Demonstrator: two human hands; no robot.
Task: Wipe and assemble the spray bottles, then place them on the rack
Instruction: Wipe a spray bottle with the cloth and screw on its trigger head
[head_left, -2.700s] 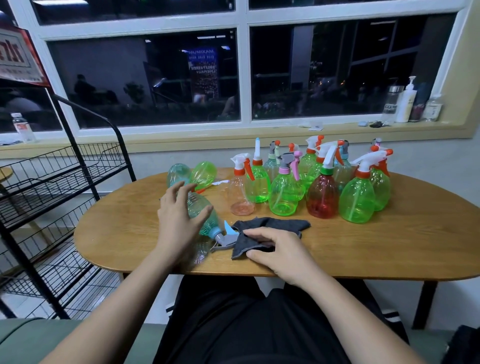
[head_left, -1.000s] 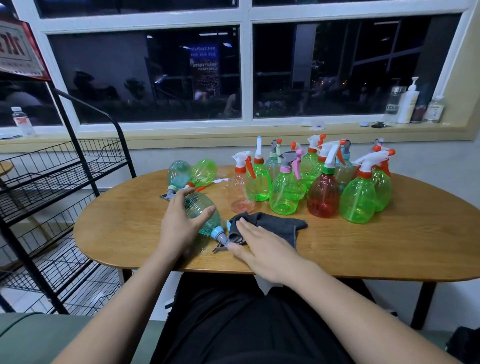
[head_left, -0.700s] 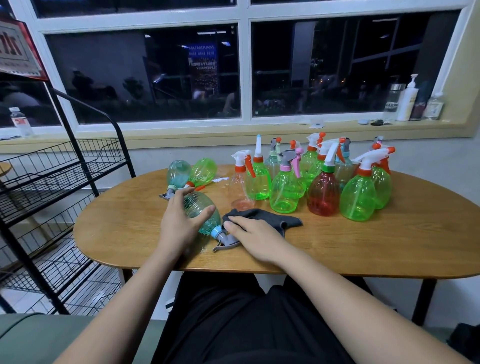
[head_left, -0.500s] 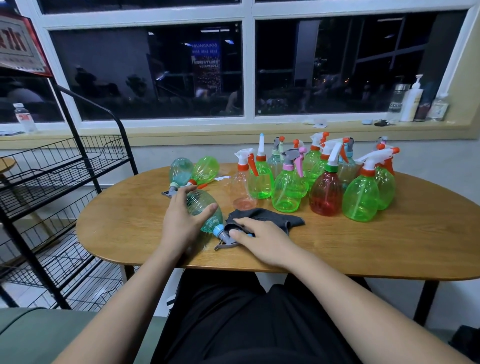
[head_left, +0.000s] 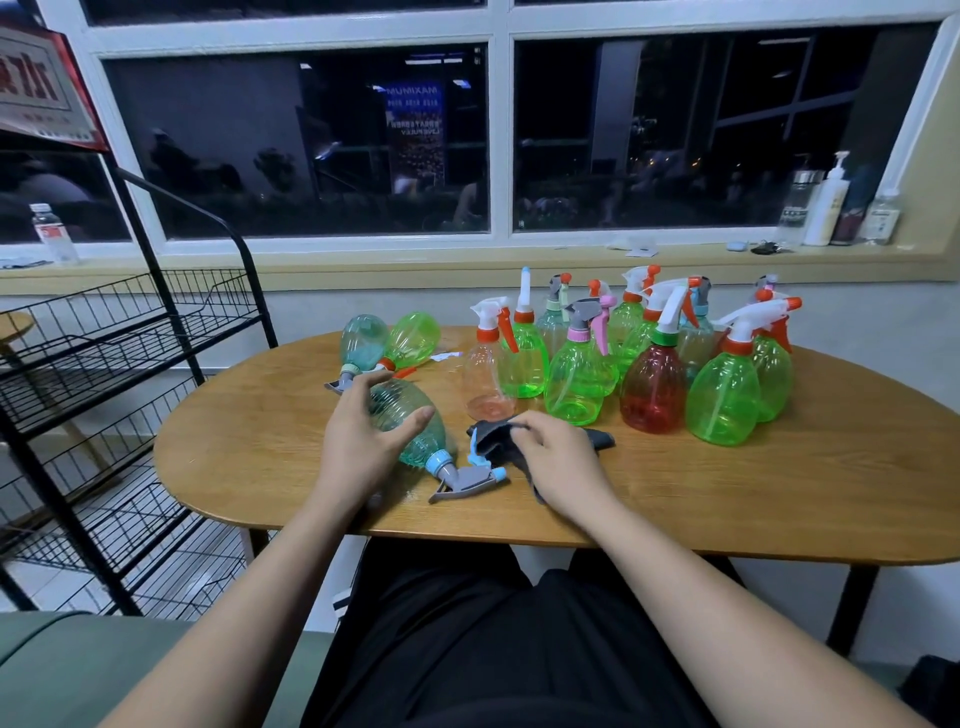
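Note:
A teal spray bottle (head_left: 423, 434) lies on its side on the wooden table (head_left: 727, 493), its grey trigger head (head_left: 465, 478) pointing toward me. My left hand (head_left: 363, 441) wraps over the bottle's body. My right hand (head_left: 563, 460) pinches a dark grey cloth (head_left: 493, 441) just right of the trigger head. Behind stand several upright spray bottles, among them a red one (head_left: 652, 387) and a green one (head_left: 724, 397). Two more bottles lie at the back left, one teal (head_left: 361, 340), one green (head_left: 413, 338). The black wire rack (head_left: 104, 358) stands to the left.
A clear pinkish bottle (head_left: 483, 376) stands just behind the cloth. The window sill holds a pump bottle (head_left: 826, 208) and jars at the right, and a water bottle (head_left: 52, 234) at the left. My dark-clothed lap sits under the table's near edge.
My right hand slid from flat on the cloth near the table edge up toward the trigger head and now gathers the cloth in its fingers. My left hand has stayed on the teal bottle.

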